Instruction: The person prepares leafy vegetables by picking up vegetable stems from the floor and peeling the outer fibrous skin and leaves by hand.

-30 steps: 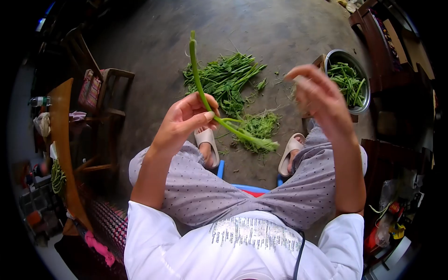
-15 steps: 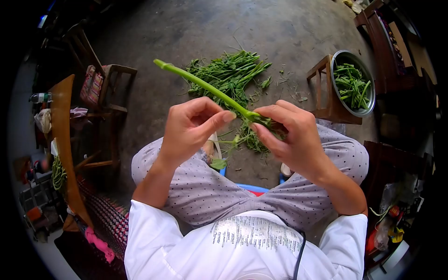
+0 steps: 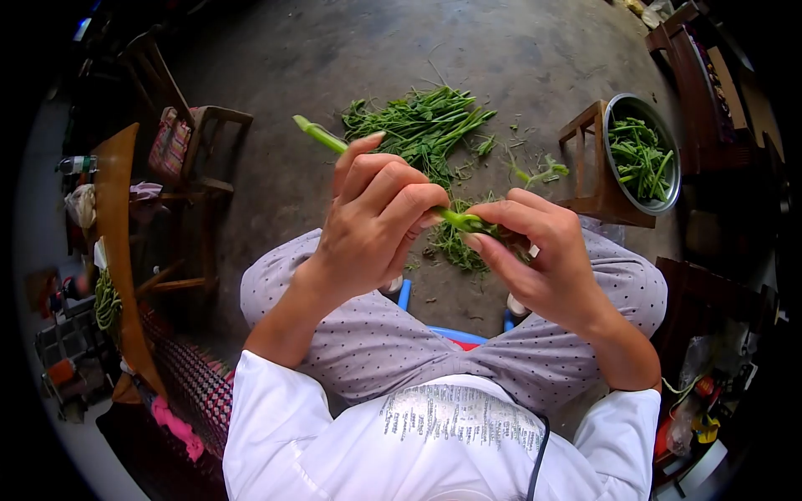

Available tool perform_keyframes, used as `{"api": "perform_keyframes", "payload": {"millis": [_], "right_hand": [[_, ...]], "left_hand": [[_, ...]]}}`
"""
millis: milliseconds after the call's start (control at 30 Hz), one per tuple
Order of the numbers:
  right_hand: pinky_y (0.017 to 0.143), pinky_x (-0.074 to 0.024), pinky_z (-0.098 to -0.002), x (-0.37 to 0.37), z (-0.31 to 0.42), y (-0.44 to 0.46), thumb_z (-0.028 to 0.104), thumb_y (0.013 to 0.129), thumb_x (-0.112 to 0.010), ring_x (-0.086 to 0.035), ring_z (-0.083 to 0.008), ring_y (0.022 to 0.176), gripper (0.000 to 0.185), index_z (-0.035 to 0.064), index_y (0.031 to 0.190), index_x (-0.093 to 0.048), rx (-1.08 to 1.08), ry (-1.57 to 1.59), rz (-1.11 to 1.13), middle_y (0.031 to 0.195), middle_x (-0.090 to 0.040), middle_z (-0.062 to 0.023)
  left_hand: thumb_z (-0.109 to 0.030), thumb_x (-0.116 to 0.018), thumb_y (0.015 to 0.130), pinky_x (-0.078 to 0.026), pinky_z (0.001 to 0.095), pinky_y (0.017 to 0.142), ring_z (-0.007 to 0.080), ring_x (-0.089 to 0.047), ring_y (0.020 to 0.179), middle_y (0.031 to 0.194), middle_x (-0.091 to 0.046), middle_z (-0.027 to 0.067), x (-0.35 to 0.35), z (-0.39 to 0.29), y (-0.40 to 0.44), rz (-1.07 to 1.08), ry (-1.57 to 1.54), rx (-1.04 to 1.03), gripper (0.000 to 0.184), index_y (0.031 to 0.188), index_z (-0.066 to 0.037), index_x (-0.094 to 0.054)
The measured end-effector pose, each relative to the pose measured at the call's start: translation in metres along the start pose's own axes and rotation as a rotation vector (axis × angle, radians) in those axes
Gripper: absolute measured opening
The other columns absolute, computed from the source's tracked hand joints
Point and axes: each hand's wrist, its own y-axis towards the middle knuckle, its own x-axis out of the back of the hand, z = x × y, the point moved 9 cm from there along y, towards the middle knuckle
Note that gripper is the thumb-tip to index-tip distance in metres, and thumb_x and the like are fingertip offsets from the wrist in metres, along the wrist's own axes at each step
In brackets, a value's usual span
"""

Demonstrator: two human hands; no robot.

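A thick green vegetable stem [image 3: 318, 134] slants between my hands, its cut end sticking out at the upper left. My left hand [image 3: 368, 217] is wrapped around its middle, fingers closed and back of the hand facing up. Thumb and fingers of my right hand [image 3: 543, 250] pinch the stem's jointed lower end, and some leafy bits there are partly hidden by the fingers. Beyond my hands, a pile of leafy green stems [image 3: 426, 125] lies on the floor. Closer in is a heap of thin green scraps [image 3: 459, 246]. A loose leafy sprig [image 3: 543, 172] shows just beyond my right hand.
To the right, a metal basin [image 3: 612, 159] with cut green stems rests on a wooden stool [image 3: 597, 196]. A wooden chair [image 3: 188, 142] with a patterned cushion stands at the left, near a wooden tabletop edge [image 3: 117, 242]. Blue stool parts [image 3: 405, 294] show between my legs.
My left hand has moved right along the stem and closed around it. The leafy strand that hung below my hands is gone from there, and a sprig now shows beyond my right hand.
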Motion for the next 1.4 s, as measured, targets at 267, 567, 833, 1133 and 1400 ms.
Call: {"api": "perform_keyframes", "payload": {"millis": [267, 567, 833, 1133, 1400], "right_hand": [[0.048, -0.0379, -0.0276, 0.003, 0.004, 0.002, 0.0, 0.076, -0.066, -0.049, -0.0165, 0.053, 0.015, -0.0003, 0.091, -0.064, 0.059, 0.04, 0.009, 0.068, -0.052, -0.0084], [0.046, -0.0338, -0.0246, 0.007, -0.006, 0.006, 0.0, 0.078, -0.066, -0.044, -0.0083, 0.052, 0.015, -0.0026, 0.093, -0.066, 0.005, 0.199, -0.064, 0.066, -0.052, -0.0056], [0.045, -0.0346, -0.0255, 0.029, 0.013, 0.006, 0.006, 0.079, -0.067, -0.048, -0.0117, 0.049, 0.012, -0.0029, 0.087, -0.066, 0.098, 0.013, -0.226, 0.062, -0.055, -0.0079], [0.046, -0.0345, -0.023, 0.028, 0.004, 0.006, 0.005, 0.081, -0.065, -0.046, -0.0056, 0.053, 0.012, -0.0035, 0.088, -0.067, 0.001, 0.241, -0.284, 0.064, -0.059, -0.005], [0.047, -0.0341, -0.0217, 0.03, 0.001, 0.01, 0.005, 0.083, -0.064, -0.043, -0.0031, 0.055, 0.012, -0.004, 0.091, -0.066, -0.034, 0.384, -0.284, 0.067, -0.059, -0.0021]], "left_hand": [[-0.006, -0.054, 0.085, -0.037, 0.0333, 0.073, 0.025, -0.045, 0.079, 0.082, -0.051, 0.0072, -0.014, 0.011, -0.002, -0.003, -0.571, 0.117, 0.004, 0.089, -0.005, -0.053], [-0.019, -0.046, 0.096, -0.039, 0.0223, 0.074, 0.0094, -0.046, 0.083, 0.094, -0.046, 0.0047, -0.041, 0.02, -0.009, -0.055, -1.117, 0.419, 0.016, 0.099, -0.003, -0.049], [0.002, -0.058, 0.084, -0.051, 0.0328, 0.076, 0.0257, -0.063, 0.088, 0.09, -0.065, 0.0113, 0.006, 0.003, 0.017, -0.265, -0.299, 0.122, 0.014, 0.097, 0.0, -0.063], [0.006, -0.062, 0.08, -0.052, 0.0267, 0.063, 0.0193, -0.065, 0.077, 0.088, -0.066, 0.0113, 0.009, -0.011, 0.026, -0.381, -0.195, 0.13, 0.021, 0.1, -0.001, -0.065], [-0.012, -0.055, 0.092, -0.053, 0.0293, 0.082, 0.0186, -0.064, 0.093, 0.102, -0.065, 0.0135, -0.04, 0.019, 0.029, -0.303, -1.527, 0.647, 0.02, 0.107, 0.002, -0.059]]}}
